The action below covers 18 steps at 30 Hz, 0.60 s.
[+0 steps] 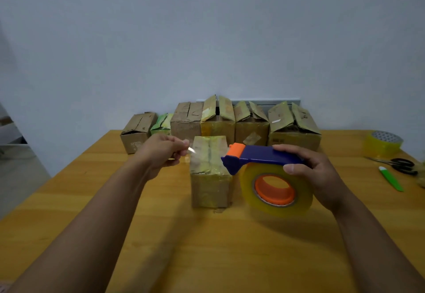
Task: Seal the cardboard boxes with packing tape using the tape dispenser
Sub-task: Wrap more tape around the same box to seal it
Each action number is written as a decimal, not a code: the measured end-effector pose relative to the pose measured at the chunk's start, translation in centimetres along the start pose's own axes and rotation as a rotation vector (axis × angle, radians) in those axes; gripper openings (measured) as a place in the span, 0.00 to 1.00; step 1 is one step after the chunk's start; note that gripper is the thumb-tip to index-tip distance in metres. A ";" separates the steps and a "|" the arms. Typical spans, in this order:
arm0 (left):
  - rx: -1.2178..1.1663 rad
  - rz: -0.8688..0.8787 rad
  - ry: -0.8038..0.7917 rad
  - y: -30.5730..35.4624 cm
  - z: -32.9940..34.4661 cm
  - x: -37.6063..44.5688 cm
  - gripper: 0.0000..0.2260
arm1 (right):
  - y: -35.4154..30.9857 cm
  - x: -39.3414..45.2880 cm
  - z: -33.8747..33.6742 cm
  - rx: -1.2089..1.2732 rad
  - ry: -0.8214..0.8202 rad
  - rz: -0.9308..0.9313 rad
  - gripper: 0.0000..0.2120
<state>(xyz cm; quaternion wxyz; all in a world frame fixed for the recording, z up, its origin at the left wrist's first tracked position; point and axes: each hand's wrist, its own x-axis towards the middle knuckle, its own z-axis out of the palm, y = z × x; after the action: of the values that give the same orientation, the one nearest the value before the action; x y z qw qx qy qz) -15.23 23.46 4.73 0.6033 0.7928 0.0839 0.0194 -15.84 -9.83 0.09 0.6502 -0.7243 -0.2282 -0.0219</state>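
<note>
Gripping the tape dispenser (264, 157) in right hand (315, 173), pinching the tape end (191, 150) with left hand (161, 152) over the front box (210, 173) on the desk (207, 246). Keeping the strip taut, centring over the seam.

The table (69, 212) looks like wood with a smooth, slightly shiny yellow-brown finish. The near box (210, 173) is matt brown cardboard, covered with glossy clear tape that wrinkles and reflects light. The boxes behind (250, 127) are the same rough, creased cardboard, some with shiny yellowish tape on the flaps. The dispenser (259, 157) is smooth plastic, blue with orange parts, of low gloss. Its tape roll (276, 189) is glossy, half-transparent yellow film. The spare roll (383, 143) has the same shiny look. The scissors (400, 165) have black handles and grey metal blades. The knife (392, 179) is smooth green plastic. The wall (207, 39) is matt and plain
</note>
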 end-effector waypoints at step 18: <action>-0.116 -0.016 0.127 -4.0 -2.0 0.0 0.07 | 3.6 2.2 4.7 0.254 0.079 0.000 0.20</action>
<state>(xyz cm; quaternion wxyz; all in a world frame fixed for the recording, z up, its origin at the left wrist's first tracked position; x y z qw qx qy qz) -15.95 26.37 1.45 0.6417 0.7531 0.1272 0.0695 -13.81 -4.88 -3.24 0.7451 -0.6348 -0.2034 -0.0213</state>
